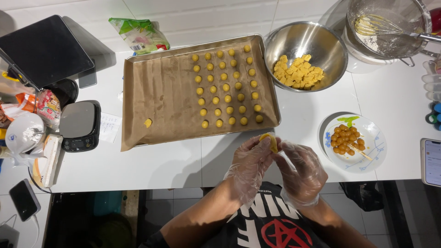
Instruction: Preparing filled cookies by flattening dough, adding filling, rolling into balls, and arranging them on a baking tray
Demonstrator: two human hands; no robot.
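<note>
Both gloved hands meet over the near edge of the white counter [151, 165]. The left hand [249, 166] and the right hand [301, 172] each close their grip on one small yellow dough piece [269, 141], pinching it between the fingertips. Just beyond the grip lies a paper-lined baking tray [156, 92] carrying rows of yellow dough balls [227, 87]. Farther off, to the right, a steel bowl [317, 43] holds dough chunks. Right of the grip stands a white plate [374, 147] of brown filling balls [347, 138].
</note>
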